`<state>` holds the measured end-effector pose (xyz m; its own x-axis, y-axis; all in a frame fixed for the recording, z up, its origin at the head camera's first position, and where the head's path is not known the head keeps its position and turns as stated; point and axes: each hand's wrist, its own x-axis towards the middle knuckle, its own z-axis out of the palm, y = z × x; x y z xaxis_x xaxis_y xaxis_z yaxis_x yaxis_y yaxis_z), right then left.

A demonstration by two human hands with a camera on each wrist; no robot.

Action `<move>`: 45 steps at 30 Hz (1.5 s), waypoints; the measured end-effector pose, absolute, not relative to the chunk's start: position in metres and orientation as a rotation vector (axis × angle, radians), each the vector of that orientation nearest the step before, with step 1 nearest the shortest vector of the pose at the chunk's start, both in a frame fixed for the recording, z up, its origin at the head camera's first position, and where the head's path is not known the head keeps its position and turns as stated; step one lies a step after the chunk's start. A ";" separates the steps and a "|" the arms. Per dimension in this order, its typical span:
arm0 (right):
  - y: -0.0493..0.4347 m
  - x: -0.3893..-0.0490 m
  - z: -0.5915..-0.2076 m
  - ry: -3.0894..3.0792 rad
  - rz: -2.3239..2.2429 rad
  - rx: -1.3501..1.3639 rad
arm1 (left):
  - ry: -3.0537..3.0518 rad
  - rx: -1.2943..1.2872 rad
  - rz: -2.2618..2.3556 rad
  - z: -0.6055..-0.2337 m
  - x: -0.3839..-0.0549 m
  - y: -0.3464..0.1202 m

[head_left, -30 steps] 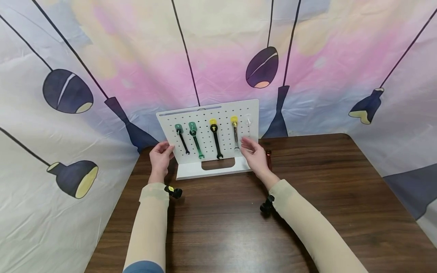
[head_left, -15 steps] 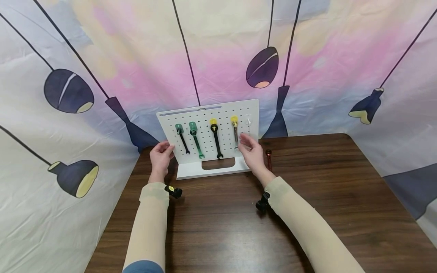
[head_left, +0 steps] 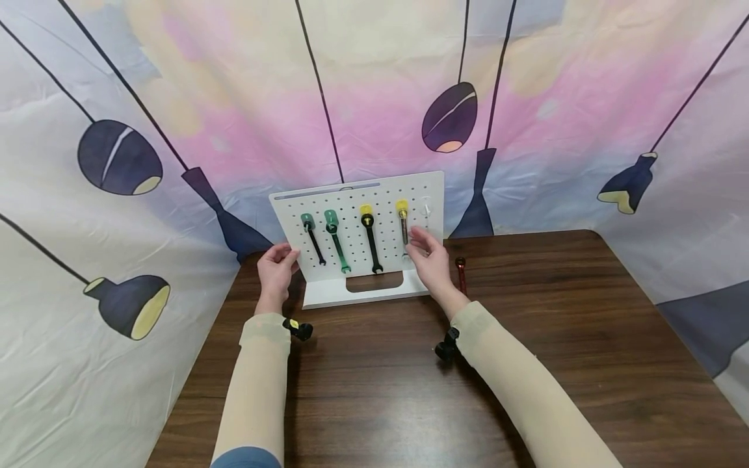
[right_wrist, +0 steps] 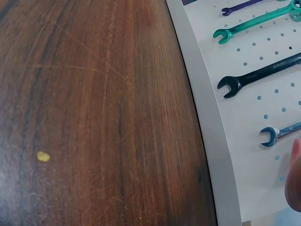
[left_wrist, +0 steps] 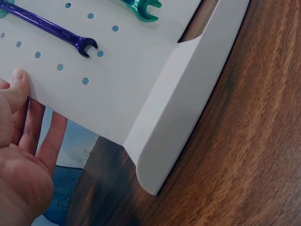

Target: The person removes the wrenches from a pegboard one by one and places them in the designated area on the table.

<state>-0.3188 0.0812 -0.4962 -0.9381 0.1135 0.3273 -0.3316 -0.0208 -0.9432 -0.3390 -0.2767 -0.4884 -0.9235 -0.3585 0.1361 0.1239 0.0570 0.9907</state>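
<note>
A white pegboard stand stands upright on the table, with several combination wrenches hanging from its coloured hooks. My left hand pinches the board's left edge, thumb in front and fingers behind. Nearest to it hangs a purple wrench, then a green wrench. A black wrench hangs mid-board. Toward the right is a silver wrench on a yellow hook. Beside its lower shaft is my right hand, fingers loosely bent and thumb apart from them. The right wrist view shows only the thumb, close below that wrench.
A red wrench lies on the brown wooden table, just right of the stand. A clear hook at the board's upper right bears no wrench. Behind the table hangs a fabric backdrop printed with lamps.
My right hand has shifted slightly left and up toward the silver wrench, uncovering more of the red wrench. The left hand keeps its hold on the board's edge.
</note>
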 end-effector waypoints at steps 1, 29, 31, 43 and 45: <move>0.081 -0.319 -0.496 -1.953 2.032 0.228 | -1.997 0.236 -1.929 -0.489 -0.339 -0.277; 0.071 -0.316 -0.487 -2.029 2.173 0.119 | -1.988 0.259 -1.965 -0.490 -0.342 -0.279; 0.070 -0.315 -0.486 -2.024 2.179 0.129 | -1.991 0.265 -1.973 -0.490 -0.343 -0.279; 0.068 -0.312 -0.486 -2.056 2.168 0.134 | -1.970 0.252 -1.963 -0.490 -0.342 -0.277; 0.068 -0.312 -0.486 -2.062 2.162 0.129 | -1.969 0.246 -1.949 -0.490 -0.341 -0.277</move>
